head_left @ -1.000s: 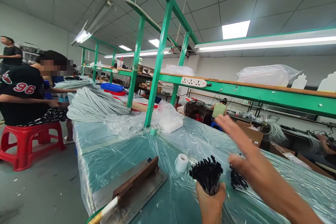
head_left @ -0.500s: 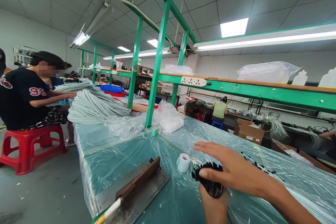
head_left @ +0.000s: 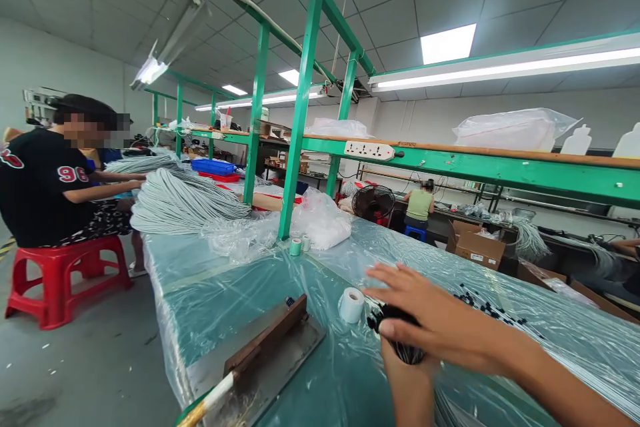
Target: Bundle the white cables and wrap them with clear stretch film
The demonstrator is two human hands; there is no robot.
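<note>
A bundle of thin cables with black ends (head_left: 407,352) stands upright at the near right of the table. My left hand (head_left: 413,380) is wrapped round it below the ends, its fingers partly hidden. Over the top, my right hand (head_left: 425,310) lies palm down with its fingers stretched out and slightly spread, covering most of the black ends. To the left of the bundle sits a white roll of labels or tape (head_left: 351,305). More black-tipped cables (head_left: 493,310) lie on the table behind my right forearm.
A metal cutter-like tool with a long white handle (head_left: 220,392) lies at front left. Plastic film covers the table (head_left: 240,300). Farther back are a green post (head_left: 299,127), plastic bags (head_left: 320,220) and a grey cable heap (head_left: 183,203). A co-worker (head_left: 45,180) sits left.
My right hand's fingers have spread a little and come down farther over the black ends. My left hand keeps its hold on the bundle. The view has shifted slightly.
</note>
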